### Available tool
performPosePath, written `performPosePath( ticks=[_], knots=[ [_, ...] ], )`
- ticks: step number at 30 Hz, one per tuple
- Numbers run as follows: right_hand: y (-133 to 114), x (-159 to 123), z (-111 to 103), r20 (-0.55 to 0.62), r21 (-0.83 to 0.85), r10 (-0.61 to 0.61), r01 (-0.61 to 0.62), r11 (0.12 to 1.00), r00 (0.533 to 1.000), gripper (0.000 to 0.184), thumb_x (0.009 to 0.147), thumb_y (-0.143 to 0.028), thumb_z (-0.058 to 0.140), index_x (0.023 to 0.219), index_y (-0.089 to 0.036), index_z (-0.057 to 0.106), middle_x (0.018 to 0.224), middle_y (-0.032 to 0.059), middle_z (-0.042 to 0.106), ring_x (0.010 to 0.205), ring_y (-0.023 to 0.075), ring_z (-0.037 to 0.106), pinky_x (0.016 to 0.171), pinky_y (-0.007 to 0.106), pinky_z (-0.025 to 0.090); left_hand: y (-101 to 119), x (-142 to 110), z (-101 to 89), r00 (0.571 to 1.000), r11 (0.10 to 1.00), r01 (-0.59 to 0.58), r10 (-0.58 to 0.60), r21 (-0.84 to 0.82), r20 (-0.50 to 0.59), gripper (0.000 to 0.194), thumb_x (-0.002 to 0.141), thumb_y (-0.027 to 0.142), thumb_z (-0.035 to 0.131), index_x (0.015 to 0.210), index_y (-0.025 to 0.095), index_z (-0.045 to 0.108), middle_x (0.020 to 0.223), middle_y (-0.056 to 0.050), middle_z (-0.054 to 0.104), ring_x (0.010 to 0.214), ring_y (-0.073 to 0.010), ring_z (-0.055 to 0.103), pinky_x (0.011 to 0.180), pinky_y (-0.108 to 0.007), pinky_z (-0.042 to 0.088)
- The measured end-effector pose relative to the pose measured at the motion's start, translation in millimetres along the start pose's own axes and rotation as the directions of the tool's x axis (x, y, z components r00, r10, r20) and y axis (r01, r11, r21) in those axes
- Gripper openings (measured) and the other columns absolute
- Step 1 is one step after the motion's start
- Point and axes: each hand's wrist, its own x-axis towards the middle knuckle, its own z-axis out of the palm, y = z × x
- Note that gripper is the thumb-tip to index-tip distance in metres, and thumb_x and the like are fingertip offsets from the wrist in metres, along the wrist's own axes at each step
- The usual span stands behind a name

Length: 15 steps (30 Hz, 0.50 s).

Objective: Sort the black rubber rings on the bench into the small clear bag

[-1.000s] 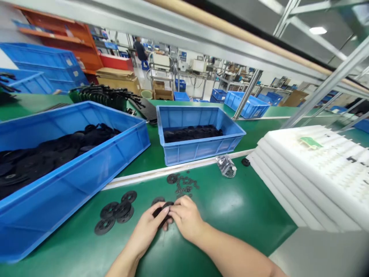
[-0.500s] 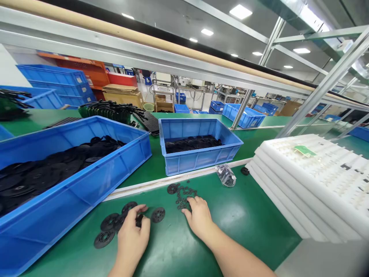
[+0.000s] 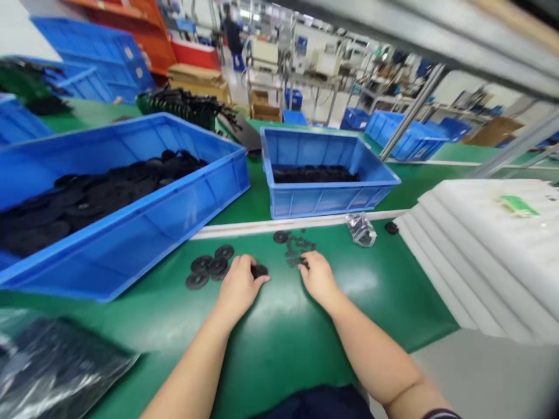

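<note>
Parted since the earlier frame, our left hand point(image 3: 239, 289) curls on a black disc point(image 3: 259, 271), grip unclear, while our narrowed right hand point(image 3: 318, 280) nears small black washers point(image 3: 294, 247) by the green bench point(image 3: 349, 326)'s far edge, seemingly needing a clean pick.

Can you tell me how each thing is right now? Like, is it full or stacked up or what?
Left hand: fingers on a black disc
Right hand: fingertips at small black rings
Group of black discs: lying flat, close together
Big blue crate: open, black discs inside
Smaller blue crate: open, black discs inside
Clear plastic bag: crumpled
White foam trays: stacked
</note>
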Motion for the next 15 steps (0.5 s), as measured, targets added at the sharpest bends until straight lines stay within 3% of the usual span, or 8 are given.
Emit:
performPosePath(
  ticks=[2,4,6,8,9,11,15],
  knots=[
    [5.2,1.2,3.2,-0.008,0.048,-0.004,0.004,0.999,1.0,0.023,0.084,-0.01,0.061,0.106,-0.015,0.066,0.098,0.01,0.067,0.091,0.022,0.062,0.089,0.036,0.05,-2.1,1.4,0.8,0.998,0.98,0.057,-0.063,-0.193,-0.02,0.031,0.069,0.037,0.074,0.084,0.023,0.051,0.084,-0.002,0.059,0.082,-0.0232,0.06,0.076,-0.035,0.048],
    [9.4,1.1,6.4,-0.018,0.063,-0.018,0.019,0.998,1.0,0.022,0.084,-0.012,0.061,0.105,-0.016,0.065,0.097,0.0091,0.066,0.087,0.0209,0.061,0.085,0.035,0.051,-3.2,2.2,2.3,0.99,0.885,0.134,-0.143,-0.445,0.014,0.03,0.072,0.04,0.073,0.084,0.022,0.052,0.072,0.002,0.057,0.067,-0.0175,0.056,0.067,-0.031,0.045],
    [11.4,-0.3,7.6,-0.023,0.037,-0.03,0.031,0.999,0.999,0.017,0.085,-0.015,0.061,0.101,-0.017,0.066,0.096,0.0088,0.066,0.086,0.0211,0.06,0.083,0.035,0.05,-1.8,2.0,3.1,0.974,0.675,0.217,-0.202,-0.706,0.106,0.035,0.072,0.044,0.075,0.09,0.02,0.056,0.068,0.004,0.058,0.056,-0.0128,0.052,0.059,-0.028,0.042],
    [11.3,-2.0,7.2,-0.021,-0.014,-0.027,0.027,1.0,0.999,0.012,0.086,-0.017,0.06,0.097,-0.017,0.066,0.095,0.0089,0.066,0.088,0.022,0.06,0.083,0.035,0.05,1.4,1.5,3.3,0.952,0.416,0.289,-0.222,-0.862,0.212,0.046,0.067,0.044,0.081,0.097,0.017,0.059,0.071,0.002,0.062,0.052,-0.0094,0.05,0.055,-0.025,0.04],
    [10.8,-2.6,6.8,-0.017,-0.039,-0.022,0.022,0.999,1.0,0.01,0.087,-0.017,0.06,0.095,-0.018,0.067,0.094,0.009,0.066,0.089,0.0224,0.061,0.083,0.035,0.05,3.1,1.4,3.3,0.939,0.31,0.318,-0.232,-0.896,0.253,0.05,0.064,0.044,0.084,0.098,0.016,0.061,0.073,0.0,0.065,0.051,-0.0087,0.052,0.054,-0.024,0.041],
    [9.2,-3.3,5.8,-0.007,-0.076,-0.01,0.009,0.997,1.0,0.008,0.088,-0.018,0.06,0.093,-0.018,0.067,0.093,0.0089,0.066,0.09,0.023,0.061,0.084,0.034,0.049,6.2,1.6,3.5,0.912,0.181,0.368,-0.262,-0.912,0.316,0.053,0.058,0.043,0.089,0.092,0.013,0.061,0.074,-0.003,0.068,0.056,-0.0105,0.058,0.054,-0.023,0.044],
    [8.2,-2.6,3.0,-0.015,-0.14,0.038,-0.04,0.989,0.999,0.01,0.09,-0.021,0.061,0.095,-0.017,0.068,0.095,0.0105,0.066,0.092,0.0243,0.061,0.085,0.035,0.048,10.2,2.2,4.2,0.877,0.098,0.413,-0.311,-0.905,0.367,0.056,0.051,0.042,0.094,0.085,0.015,0.058,0.081,-0.007,0.073,0.076,-0.0215,0.073,0.061,-0.026,0.055]
  ],
)
